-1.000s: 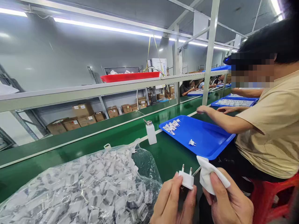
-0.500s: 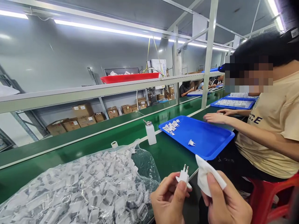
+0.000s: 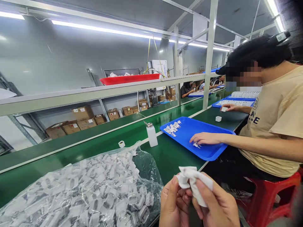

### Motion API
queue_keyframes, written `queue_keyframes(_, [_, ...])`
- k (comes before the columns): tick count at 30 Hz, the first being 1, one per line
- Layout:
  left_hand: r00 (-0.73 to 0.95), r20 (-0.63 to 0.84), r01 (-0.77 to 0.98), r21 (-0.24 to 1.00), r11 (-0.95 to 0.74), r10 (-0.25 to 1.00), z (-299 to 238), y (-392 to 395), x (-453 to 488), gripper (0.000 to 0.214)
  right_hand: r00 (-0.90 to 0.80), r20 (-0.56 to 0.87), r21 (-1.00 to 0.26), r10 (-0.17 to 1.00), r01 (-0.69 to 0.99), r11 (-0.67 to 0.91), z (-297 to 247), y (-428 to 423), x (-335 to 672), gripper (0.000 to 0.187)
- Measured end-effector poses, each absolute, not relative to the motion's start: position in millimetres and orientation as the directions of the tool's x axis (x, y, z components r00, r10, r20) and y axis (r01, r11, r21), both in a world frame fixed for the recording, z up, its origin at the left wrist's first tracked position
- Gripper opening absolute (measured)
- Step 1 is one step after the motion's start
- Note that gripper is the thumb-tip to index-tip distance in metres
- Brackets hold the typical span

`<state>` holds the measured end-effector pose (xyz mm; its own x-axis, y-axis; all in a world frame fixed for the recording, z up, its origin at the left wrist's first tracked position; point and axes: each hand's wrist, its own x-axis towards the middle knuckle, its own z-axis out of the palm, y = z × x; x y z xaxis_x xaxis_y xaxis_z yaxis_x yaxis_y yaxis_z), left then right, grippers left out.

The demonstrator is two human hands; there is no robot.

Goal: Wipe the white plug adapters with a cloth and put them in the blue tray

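My left hand point(image 3: 174, 205) and my right hand point(image 3: 217, 205) are low in the view, close together, both pinching a bunched white cloth point(image 3: 193, 183). The white two-pin plug held earlier does not show; it may be hidden inside the cloth, but I cannot tell. To the left of my left hand lies a clear plastic bag point(image 3: 71, 192) full of white plug parts. A blue tray point(image 3: 199, 135) sits ahead of my hands, out of reach of the cloth.
A co-worker's hand point(image 3: 203, 138) rests on the blue tray near a loose plug point(image 3: 196, 145). White plugs point(image 3: 172, 128) lie heaped there. A white bottle point(image 3: 151, 135) stands on the green belt. A red tray point(image 3: 130, 78) sits on the shelf above.
The plug no longer shows in my left hand, and the cloth is now bunched between both hands. The co-worker's hand has moved onto the blue tray.
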<state>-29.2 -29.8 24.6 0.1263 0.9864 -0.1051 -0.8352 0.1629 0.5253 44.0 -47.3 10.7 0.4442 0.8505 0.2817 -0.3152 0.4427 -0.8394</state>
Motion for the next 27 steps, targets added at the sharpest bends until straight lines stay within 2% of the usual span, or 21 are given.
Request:
queue_keyframes(2, [0.159, -0.193, -0.854, 0.465, 0.232, 0.968, 28, -31, -31, 0.021, 0.523, 0.191, -0.769, 0.831, -0.446, 0.458, 6, -45, 46, 0.026])
queue_keyframes(3, [0.157, -0.230, -0.857, 0.451, 0.248, 0.961, 30, -31, -32, 0.014, 0.577, 0.173, -0.751, 0.798, -0.447, 0.486, 4, -44, 47, 0.026])
queue_keyframes(4, [0.151, -0.256, -0.859, 0.445, 0.255, 0.955, 31, -32, -32, 0.007, 0.629, 0.175, -0.753, 0.757, -0.410, 0.515, 3, -44, 48, 0.025])
queue_keyframes(6, [0.144, -0.286, -0.858, 0.440, 0.263, 0.947, 33, -33, -33, 0.009, 0.685, 0.225, -0.800, 0.693, -0.276, 0.533, 5, -45, 49, 0.023])
queue_keyframes(9, [0.165, -0.274, -0.862, 0.426, 0.273, 0.948, 34, -34, -33, 0.009, 0.619, 0.376, -0.858, 0.690, -0.048, 0.511, 12, -50, 48, 0.023])
queue_keyframes(11, [0.189, -0.223, -0.859, 0.435, 0.271, 0.956, 33, -35, -31, 0.019, 0.520, 0.490, -0.844, 0.700, 0.080, 0.531, 18, -53, 47, 0.023])
queue_keyframes(13, [0.184, -0.156, -0.845, 0.480, 0.237, 0.971, 31, -35, -30, 0.034, 0.439, 0.586, -0.797, 0.681, 0.159, 0.583, 23, -55, 46, 0.022])
queue_keyframes(15, [0.151, -0.105, -0.814, 0.551, 0.184, 0.983, 28, -36, -29, 0.041, 0.393, 0.616, -0.778, 0.682, 0.166, 0.606, 24, -55, 47, 0.021])
queue_keyframes(17, [0.074, -0.070, -0.766, 0.635, 0.102, 0.995, 24, -35, -28, 0.041, 0.337, 0.553, -0.821, 0.762, 0.065, 0.567, 23, -52, 51, 0.022])
queue_keyframes(19, [-0.071, -0.003, -0.679, 0.733, -0.046, 0.997, 21, -35, -28, 0.039, 0.305, 0.427, -0.860, 0.851, -0.155, 0.487, 20, -47, 56, 0.024])
queue_keyframes(22, [-0.316, 0.234, -0.451, 0.816, -0.362, 0.920, 18, -37, -27, 0.031, 0.447, 0.213, -0.784, 0.869, -0.452, 0.425, 18, -40, 62, 0.024])
queue_keyframes(24, [-0.392, 0.395, -0.297, 0.800, -0.521, 0.831, 16, -38, -25, 0.029, 0.583, 0.136, -0.744, 0.801, -0.474, 0.471, 18, -39, 63, 0.022])
queue_keyframes(27, [-0.432, 0.568, -0.074, 0.752, -0.655, 0.701, 12, -38, -22, 0.027, 0.677, 0.262, -0.797, 0.688, -0.250, 0.550, 18, -45, 63, 0.020])
